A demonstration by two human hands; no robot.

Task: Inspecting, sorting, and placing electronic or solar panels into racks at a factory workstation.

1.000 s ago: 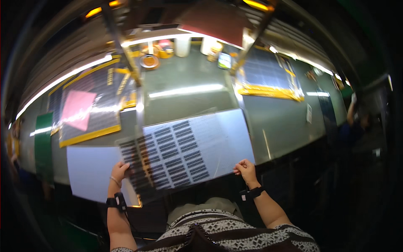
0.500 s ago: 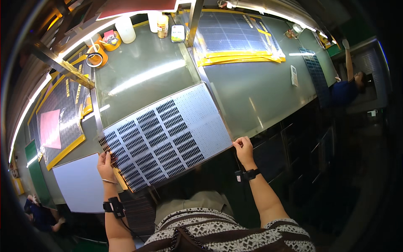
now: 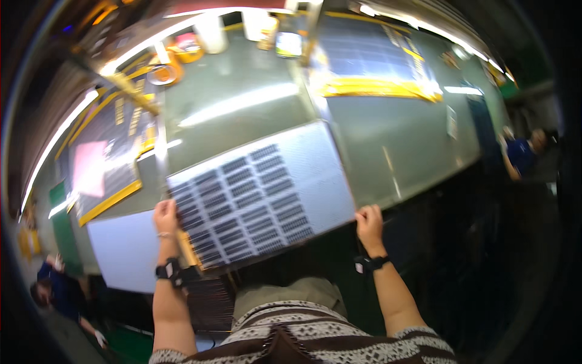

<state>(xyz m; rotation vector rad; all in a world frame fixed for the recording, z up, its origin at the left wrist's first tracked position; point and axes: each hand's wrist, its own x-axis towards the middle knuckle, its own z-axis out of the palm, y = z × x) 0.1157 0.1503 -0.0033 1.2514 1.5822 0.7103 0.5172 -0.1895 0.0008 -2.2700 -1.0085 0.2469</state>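
In front of me lies a pale, tilted rectangular board [image 3: 322, 173] on the bench. Rows of short black bars on a sheet [image 3: 245, 203] cover its left and middle part; the right part is plain, pale blue-white. My left hand [image 3: 165, 216] is closed on the sheet's left edge, fingers pinched together. By the board's near right corner, my right hand [image 3: 370, 227] is closed, thumb and fingers pinching that corner. A yellow-brown strip [image 3: 189, 250] runs along the near left edge, beside my left wrist. Motion blur softens the fingertips.
A second white board [image 3: 124, 252] lies left. Dark gridded sheets with yellow borders [image 3: 379, 88] lie far right, others [image 3: 112, 203] far left with a pink sheet [image 3: 90, 168]. Tape rolls [image 3: 163, 74] and bottles [image 3: 211, 33] stand behind. People work at left [image 3: 57, 297] and right [image 3: 522, 155].
The whole view has shifted, so the bench appears farther right, and is blurred. My left hand sits a little higher along the left edge. My right hand stays at the corner.
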